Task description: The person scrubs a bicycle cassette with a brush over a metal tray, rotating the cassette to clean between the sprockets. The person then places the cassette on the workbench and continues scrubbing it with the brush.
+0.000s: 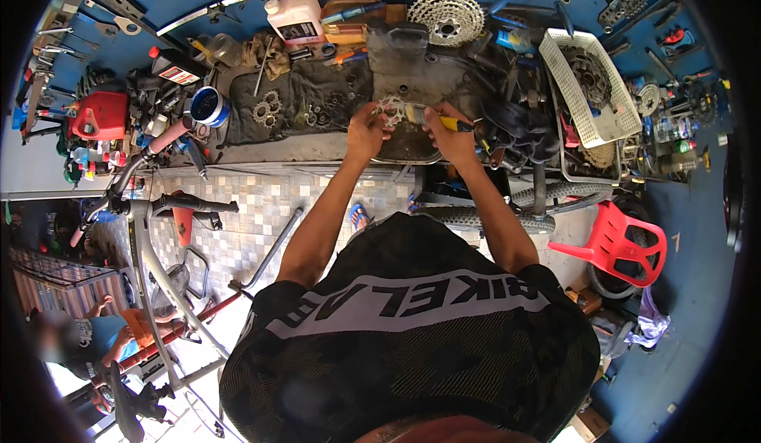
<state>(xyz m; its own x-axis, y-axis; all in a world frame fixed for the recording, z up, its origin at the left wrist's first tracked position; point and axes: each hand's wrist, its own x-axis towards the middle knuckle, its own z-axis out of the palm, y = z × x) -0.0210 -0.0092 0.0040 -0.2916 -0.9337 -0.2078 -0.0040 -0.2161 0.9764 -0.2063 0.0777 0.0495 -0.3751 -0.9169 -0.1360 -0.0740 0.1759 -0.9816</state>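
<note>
My left hand [367, 132] is closed on the edge of a small silver sprocket [391, 108], held up over the workbench. In my right hand [449, 134] is a brush [454, 124] with a yellow and black handle. Its pale head points left and is at or very close to the sprocket's teeth; whether they touch I cannot tell. Below both hands is a shallow metal tray [406, 154], partly hidden by them. On the dark cloth to the left lie more sprockets [268, 108] and several small metal parts [319, 115].
A large cassette [445, 19] and a pinkish-white jug [295, 17] stand at the back. A white basket [552, 55] of parts is at right, a blue-white tub [208, 107] at left. A bike frame [155, 276], a red chair [622, 241] and another person [87, 340] are behind.
</note>
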